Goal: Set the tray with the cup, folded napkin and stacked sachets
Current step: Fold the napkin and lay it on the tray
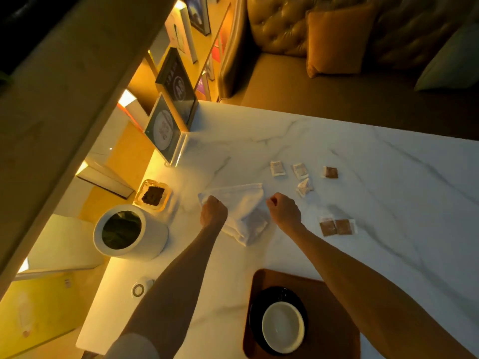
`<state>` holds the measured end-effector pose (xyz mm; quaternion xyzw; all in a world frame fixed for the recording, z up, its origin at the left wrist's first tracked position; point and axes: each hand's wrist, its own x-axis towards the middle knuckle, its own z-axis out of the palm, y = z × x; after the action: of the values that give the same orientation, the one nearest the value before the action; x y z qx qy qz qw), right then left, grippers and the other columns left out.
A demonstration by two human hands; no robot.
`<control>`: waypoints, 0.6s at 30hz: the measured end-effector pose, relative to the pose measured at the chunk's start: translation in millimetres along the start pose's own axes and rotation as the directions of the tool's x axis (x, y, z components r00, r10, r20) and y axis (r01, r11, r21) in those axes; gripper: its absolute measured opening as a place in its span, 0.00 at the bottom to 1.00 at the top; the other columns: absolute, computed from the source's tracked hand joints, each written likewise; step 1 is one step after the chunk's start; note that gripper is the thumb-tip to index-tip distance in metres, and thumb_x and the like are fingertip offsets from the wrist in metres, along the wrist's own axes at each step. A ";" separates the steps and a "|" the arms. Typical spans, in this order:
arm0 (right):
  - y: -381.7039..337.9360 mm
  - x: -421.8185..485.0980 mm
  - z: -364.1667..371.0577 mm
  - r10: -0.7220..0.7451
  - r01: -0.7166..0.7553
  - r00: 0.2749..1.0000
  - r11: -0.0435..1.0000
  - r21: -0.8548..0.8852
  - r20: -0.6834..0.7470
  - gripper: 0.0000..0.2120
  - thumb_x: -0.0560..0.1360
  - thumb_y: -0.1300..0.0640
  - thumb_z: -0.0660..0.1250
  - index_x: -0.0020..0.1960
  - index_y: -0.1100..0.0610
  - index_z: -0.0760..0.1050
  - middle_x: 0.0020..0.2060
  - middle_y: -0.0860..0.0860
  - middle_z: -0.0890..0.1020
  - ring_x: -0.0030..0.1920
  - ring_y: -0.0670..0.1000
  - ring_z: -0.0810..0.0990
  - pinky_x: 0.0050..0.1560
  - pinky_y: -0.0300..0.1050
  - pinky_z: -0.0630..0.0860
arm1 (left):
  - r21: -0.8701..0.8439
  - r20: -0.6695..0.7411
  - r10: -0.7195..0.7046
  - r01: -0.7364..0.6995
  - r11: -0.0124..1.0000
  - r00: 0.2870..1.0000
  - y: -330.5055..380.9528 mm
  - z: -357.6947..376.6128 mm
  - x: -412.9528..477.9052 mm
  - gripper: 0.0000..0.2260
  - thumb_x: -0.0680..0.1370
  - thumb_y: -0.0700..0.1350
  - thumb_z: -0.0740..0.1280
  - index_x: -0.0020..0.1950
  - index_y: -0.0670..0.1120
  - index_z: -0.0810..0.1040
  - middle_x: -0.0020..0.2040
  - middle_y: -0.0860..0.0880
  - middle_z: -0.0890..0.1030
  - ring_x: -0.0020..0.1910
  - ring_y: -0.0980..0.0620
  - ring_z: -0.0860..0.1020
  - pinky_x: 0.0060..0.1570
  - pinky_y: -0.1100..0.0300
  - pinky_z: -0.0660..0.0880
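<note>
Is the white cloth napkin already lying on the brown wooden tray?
No, the white cloth napkin lies on the white marble table, well beyond the brown wooden tray.

Probably a café or lounge: tufted leather sofa (280,27), marble table (337,156), upright acrylic sign stands (166,130).

Left hand (213,211), right hand (284,212): both fisted.

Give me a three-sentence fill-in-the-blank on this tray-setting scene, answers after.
1. The cup stands on a black ___ on the tray.
2. The left hand grips the white ___.
3. The sachets lie scattered on the marble ___, none on the tray.
Missing words: saucer; napkin; table.
</note>
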<state>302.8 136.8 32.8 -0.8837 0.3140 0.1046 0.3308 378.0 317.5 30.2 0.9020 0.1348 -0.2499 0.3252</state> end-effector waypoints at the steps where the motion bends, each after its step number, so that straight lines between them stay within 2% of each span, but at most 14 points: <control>1: -2.9 6.1 6.1 0.010 -0.010 1.000 1.000 -0.012 0.013 0.12 0.78 0.52 0.60 0.51 0.58 0.78 0.46 0.56 0.82 0.47 0.56 0.80 0.41 0.44 0.71 | -0.014 -0.001 -0.026 0.026 1.000 1.000 -2.0 0.2 6.0 0.15 0.81 0.41 0.58 0.64 0.35 0.74 0.62 0.34 0.79 0.63 0.35 0.76 0.62 0.48 0.72; 4: -7.4 20.0 24.6 0.088 -0.089 0.994 0.996 0.011 0.061 0.12 0.78 0.55 0.59 0.53 0.59 0.78 0.51 0.58 0.82 0.50 0.58 0.80 0.47 0.47 0.74 | -0.122 0.030 -0.158 0.160 0.980 0.987 -12.8 2.9 19.3 0.21 0.82 0.45 0.60 0.71 0.35 0.66 0.68 0.34 0.74 0.67 0.35 0.73 0.68 0.47 0.70; 8: -7.0 25.7 44.3 0.157 -0.177 0.969 0.980 0.090 0.192 0.19 0.77 0.55 0.64 0.65 0.61 0.70 0.61 0.61 0.77 0.62 0.61 0.75 0.59 0.52 0.73 | -0.319 0.155 -0.368 0.399 0.860 0.917 -24.3 12.0 25.9 0.23 0.78 0.43 0.65 0.71 0.36 0.66 0.68 0.35 0.74 0.65 0.36 0.75 0.65 0.43 0.74; 10: -6.2 25.1 53.0 0.196 -0.223 0.958 0.968 0.113 0.210 0.21 0.77 0.55 0.66 0.66 0.63 0.68 0.62 0.62 0.76 0.63 0.62 0.74 0.59 0.52 0.71 | -0.357 0.177 -0.428 0.463 0.811 0.886 -26.8 17.8 26.4 0.24 0.79 0.42 0.65 0.73 0.37 0.64 0.70 0.36 0.71 0.68 0.37 0.73 0.67 0.44 0.72; 12: -5.1 24.8 60.0 0.209 -0.240 0.951 0.963 0.119 0.229 0.18 0.77 0.55 0.65 0.63 0.64 0.72 0.59 0.62 0.79 0.61 0.62 0.76 0.59 0.52 0.73 | -0.440 0.201 -0.500 0.534 0.722 0.842 -25.7 22.0 25.9 0.22 0.81 0.43 0.64 0.73 0.39 0.62 0.70 0.36 0.71 0.67 0.37 0.74 0.66 0.44 0.73; 15: -4.8 23.7 61.8 0.185 -0.218 0.937 0.972 0.083 0.295 0.13 0.76 0.56 0.65 0.56 0.63 0.80 0.54 0.61 0.82 0.56 0.60 0.79 0.56 0.51 0.75 | -0.415 0.213 -0.523 0.561 0.716 0.825 -24.9 25.6 25.7 0.24 0.83 0.45 0.62 0.74 0.38 0.58 0.67 0.34 0.74 0.65 0.37 0.76 0.66 0.46 0.73; 17: -5.5 20.7 57.9 0.159 -0.192 0.933 0.979 0.072 0.322 0.11 0.76 0.57 0.65 0.54 0.62 0.81 0.52 0.60 0.83 0.54 0.60 0.79 0.55 0.50 0.75 | -0.440 0.213 -0.477 0.520 0.733 0.853 -23.9 26.8 22.4 0.22 0.82 0.41 0.60 0.74 0.37 0.60 0.67 0.34 0.74 0.65 0.36 0.76 0.63 0.48 0.75; 18: -6.1 18.8 54.3 0.136 -0.166 0.939 0.984 0.068 0.316 0.11 0.76 0.57 0.64 0.54 0.62 0.80 0.52 0.60 0.82 0.55 0.59 0.79 0.55 0.50 0.75 | -0.451 0.203 -0.409 0.456 0.767 0.890 -22.1 26.6 19.8 0.20 0.81 0.38 0.60 0.73 0.37 0.63 0.67 0.33 0.74 0.64 0.34 0.76 0.58 0.47 0.76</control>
<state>322.5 166.5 -12.7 -0.8130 0.3296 0.2525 0.4082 375.9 318.3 -9.5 0.7225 0.3820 -0.3174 0.4810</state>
